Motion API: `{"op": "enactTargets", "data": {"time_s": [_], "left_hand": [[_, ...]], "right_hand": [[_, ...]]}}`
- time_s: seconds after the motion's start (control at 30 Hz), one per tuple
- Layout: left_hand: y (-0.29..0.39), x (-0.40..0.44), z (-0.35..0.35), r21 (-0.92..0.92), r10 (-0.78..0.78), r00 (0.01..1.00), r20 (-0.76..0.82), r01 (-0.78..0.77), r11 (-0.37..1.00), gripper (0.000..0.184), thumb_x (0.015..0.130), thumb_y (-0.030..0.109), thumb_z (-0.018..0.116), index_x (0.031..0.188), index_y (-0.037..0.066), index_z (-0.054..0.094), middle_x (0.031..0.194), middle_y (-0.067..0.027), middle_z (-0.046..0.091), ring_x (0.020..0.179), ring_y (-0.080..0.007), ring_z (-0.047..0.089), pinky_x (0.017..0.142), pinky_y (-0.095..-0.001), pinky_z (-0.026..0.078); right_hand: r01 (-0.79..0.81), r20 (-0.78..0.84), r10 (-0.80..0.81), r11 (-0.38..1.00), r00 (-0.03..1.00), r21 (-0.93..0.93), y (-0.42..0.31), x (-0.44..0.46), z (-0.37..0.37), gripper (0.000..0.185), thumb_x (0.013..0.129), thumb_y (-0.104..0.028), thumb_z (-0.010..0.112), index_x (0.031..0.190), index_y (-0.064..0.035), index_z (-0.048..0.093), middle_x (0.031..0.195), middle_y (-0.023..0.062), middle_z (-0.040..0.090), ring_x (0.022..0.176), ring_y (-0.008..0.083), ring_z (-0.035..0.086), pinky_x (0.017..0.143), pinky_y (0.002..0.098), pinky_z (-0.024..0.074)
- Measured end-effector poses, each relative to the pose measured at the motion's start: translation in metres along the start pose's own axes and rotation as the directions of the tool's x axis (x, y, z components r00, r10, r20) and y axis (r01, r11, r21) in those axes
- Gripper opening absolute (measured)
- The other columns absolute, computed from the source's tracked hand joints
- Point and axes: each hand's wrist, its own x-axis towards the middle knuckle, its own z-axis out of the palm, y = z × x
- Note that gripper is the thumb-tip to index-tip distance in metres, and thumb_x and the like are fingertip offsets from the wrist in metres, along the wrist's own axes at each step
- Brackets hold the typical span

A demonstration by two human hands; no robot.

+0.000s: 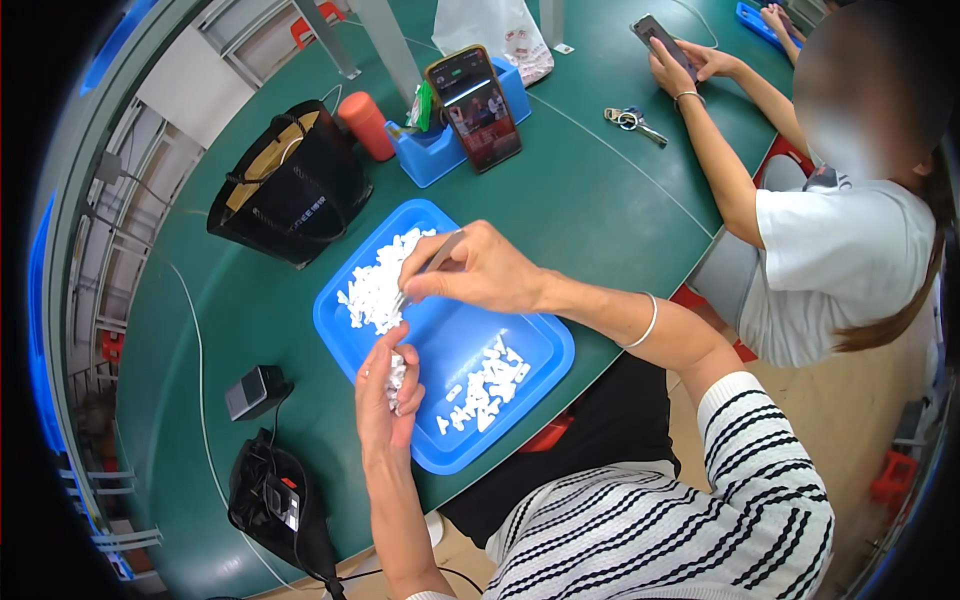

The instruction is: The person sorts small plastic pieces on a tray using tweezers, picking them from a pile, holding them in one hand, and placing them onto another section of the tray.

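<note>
A blue tray (440,318) lies on the green table, holding two groups of small white plastic-looking pieces. The larger pile (375,287) fills the far left part of the tray, and a smaller scatter of pieces (487,392) lies at the near right. My right hand (478,270) pinches metal tweezers (443,252), whose tips point down at the edge of the larger pile. Close below it, my left hand (384,390) curls around several white pieces (397,380) in its palm. What exact kind the pieces are, I cannot make out.
Beyond the tray, a phone (478,110) leans on a blue holder (425,155) beside a red bottle (367,126). A black tote bag (290,185), a dark box (256,392) and a black pouch (275,500) stand left. Keys (636,125) lie near a co-worker holding a phone (664,48).
</note>
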Motion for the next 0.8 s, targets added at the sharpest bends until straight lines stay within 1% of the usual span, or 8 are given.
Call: {"op": "enactTargets", "data": {"time_s": [0.07, 0.13, 0.47, 0.57, 0.67, 0.7, 0.77, 0.8], "left_hand": [[0.0, 0.0, -0.002, -0.046, -0.012, 1.0, -0.008, 0.012, 0.999, 0.032, 0.096, 0.02, 0.05, 0.119, -0.002, 0.051, 0.082, -0.0071, 0.057, 0.044, -0.0036, 0.035, 0.034, -0.0153, 0.024], [0.0, 0.0, -0.008, -0.251, -0.032, 0.995, 0.093, 0.055, 0.966, 0.032, 0.098, 0.02, 0.047, 0.119, -0.003, 0.051, 0.082, -0.0071, 0.056, 0.044, -0.004, 0.035, 0.033, -0.0154, 0.025], [-0.003, 0.001, -0.015, -0.259, -0.034, 0.997, 0.07, 0.051, 0.964, 0.022, 0.098, 0.018, 0.047, 0.111, 0.0, 0.049, 0.081, -0.0069, 0.054, 0.048, -0.004, 0.037, 0.034, -0.0148, 0.027], [-0.003, 0.0, -0.017, -0.281, 0.015, 0.996, 0.087, 0.01, 0.96, 0.018, 0.097, 0.017, 0.048, 0.106, 0.002, 0.05, 0.08, -0.0069, 0.053, 0.048, -0.0044, 0.036, 0.035, -0.0152, 0.027], [-0.001, 0.0, -0.015, -0.331, 0.014, 0.996, 0.084, 0.015, 0.944, 0.015, 0.096, 0.017, 0.048, 0.103, 0.004, 0.052, 0.08, -0.008, 0.053, 0.048, -0.0055, 0.036, 0.034, -0.0158, 0.027], [0.0, 0.0, -0.015, -0.331, 0.017, 0.997, 0.078, 0.01, 0.944, 0.015, 0.096, 0.017, 0.048, 0.103, 0.004, 0.052, 0.08, -0.008, 0.053, 0.048, -0.0055, 0.036, 0.034, -0.0158, 0.027], [0.0, -0.001, -0.012, -0.313, 0.066, 0.987, 0.149, -0.017, 0.95, 0.017, 0.097, 0.021, 0.045, 0.1, 0.005, 0.052, 0.081, -0.0098, 0.054, 0.047, -0.0069, 0.037, 0.034, -0.0162, 0.027], [0.0, -0.001, -0.012, -0.314, 0.066, 0.987, 0.15, -0.016, 0.949, 0.017, 0.097, 0.021, 0.045, 0.1, 0.005, 0.052, 0.081, -0.0098, 0.054, 0.047, -0.0069, 0.037, 0.034, -0.0162, 0.027]], "right_hand": [[-0.009, 0.016, 0.008, 0.997, 1.0, 0.074, 0.002, -0.002, 0.007, 0.012, 0.084, -0.006, 0.065, 0.09, 0.0036, 0.069, 0.098, 0.0079, 0.067, 0.086, 0.0132, 0.063, 0.077, 0.0241, 0.0517], [-0.026, 0.046, 0.019, 0.988, 0.999, 0.152, 0.004, -0.003, 0.01, 0.012, 0.085, -0.008, 0.067, 0.09, 0.0025, 0.069, 0.098, 0.0072, 0.067, 0.089, 0.0126, 0.063, 0.078, 0.0234, 0.0515], [-0.016, 0.069, 0.007, 0.992, 0.998, 0.122, -0.001, -0.005, 0.01, 0.012, 0.085, -0.008, 0.065, 0.089, 0.0039, 0.068, 0.095, 0.0076, 0.068, 0.084, 0.0132, 0.065, 0.075, 0.0243, 0.0522], [-0.004, -0.111, 0.019, 0.991, 0.994, 0.134, -0.001, 0.001, 0.0, 0.011, 0.086, -0.005, 0.063, 0.09, 0.0042, 0.067, 0.091, 0.0079, 0.067, 0.082, 0.0124, 0.063, 0.073, 0.0248, 0.0516], [-0.023, -0.2, 0.002, 0.994, 0.98, -0.107, 0.002, 0.006, -0.01, 0.014, 0.086, -0.009, 0.064, 0.093, 0.0029, 0.067, 0.091, 0.009, 0.067, 0.08, 0.0133, 0.064, 0.072, 0.0253, 0.0511], [-0.023, -0.195, 0.002, 0.994, 0.981, -0.102, 0.003, 0.007, -0.012, 0.014, 0.086, -0.009, 0.064, 0.093, 0.0029, 0.067, 0.091, 0.009, 0.067, 0.08, 0.0133, 0.064, 0.072, 0.0253, 0.0511], [-0.065, -0.151, 0.011, 0.934, 0.988, -0.352, 0.005, 0.007, -0.014, 0.017, 0.085, -0.013, 0.065, 0.092, 0.0023, 0.067, 0.09, 0.0098, 0.069, 0.077, 0.015, 0.066, 0.07, 0.0256, 0.051], [-0.065, -0.152, 0.012, 0.933, 0.988, -0.353, 0.006, 0.007, -0.014, 0.017, 0.085, -0.013, 0.065, 0.092, 0.0023, 0.067, 0.09, 0.0098, 0.069, 0.077, 0.015, 0.066, 0.07, 0.0256, 0.051]]}}
